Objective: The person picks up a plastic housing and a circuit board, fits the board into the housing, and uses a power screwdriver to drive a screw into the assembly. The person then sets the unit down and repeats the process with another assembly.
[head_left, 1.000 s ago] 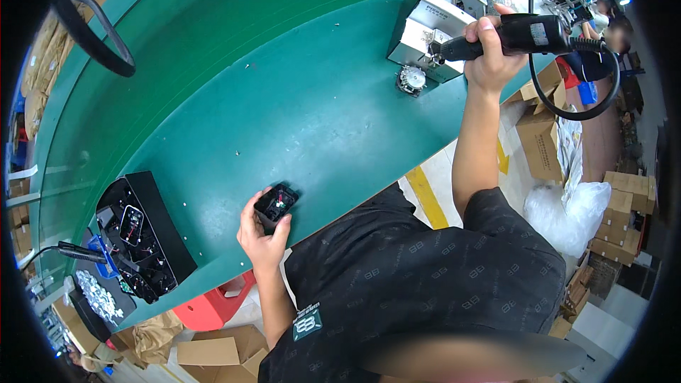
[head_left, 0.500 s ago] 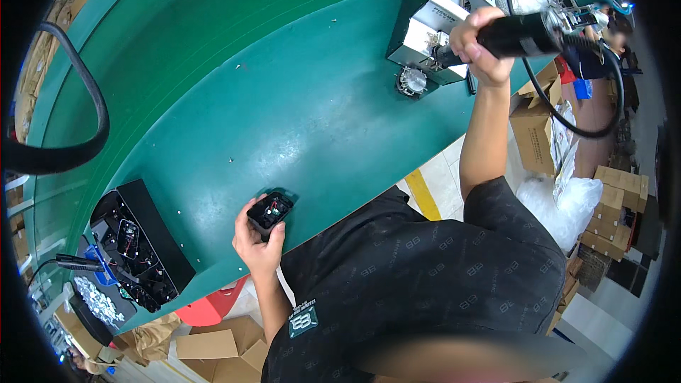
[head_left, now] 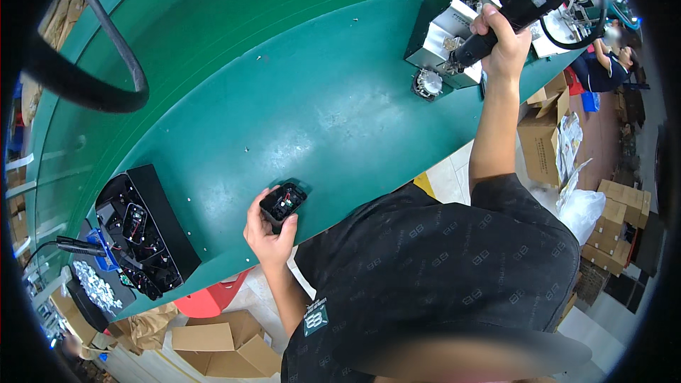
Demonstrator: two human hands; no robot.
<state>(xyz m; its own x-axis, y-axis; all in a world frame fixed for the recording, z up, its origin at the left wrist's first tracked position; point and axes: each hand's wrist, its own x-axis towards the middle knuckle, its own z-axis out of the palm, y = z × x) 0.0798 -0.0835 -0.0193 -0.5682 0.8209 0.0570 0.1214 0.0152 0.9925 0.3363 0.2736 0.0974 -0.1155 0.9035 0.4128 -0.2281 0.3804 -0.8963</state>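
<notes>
In my left hand is a small black plastic housing, its open side up, with a bit of circuit board and red wires inside. Thumb and fingers grip it from two sides, just above the near edge of the table. My right hand is wrapped round a black electric screwdriver, tilted so that its lower end points down and left. That end is at the front of a white and black box-shaped screw feeder; its tip is hard to make out there. A round metal part stands beside the feeder.
On the left of the green table lies a black bin of black housings. White small parts are heaped beyond it. A thick black cable arches at upper left. Cardboard boxes stand below; a person sits far right.
My right hand has tilted the screwdriver, so its rear end is higher and its lower end angles down at the feeder. The left hand still holds the housing. The whole view has shifted a little.
</notes>
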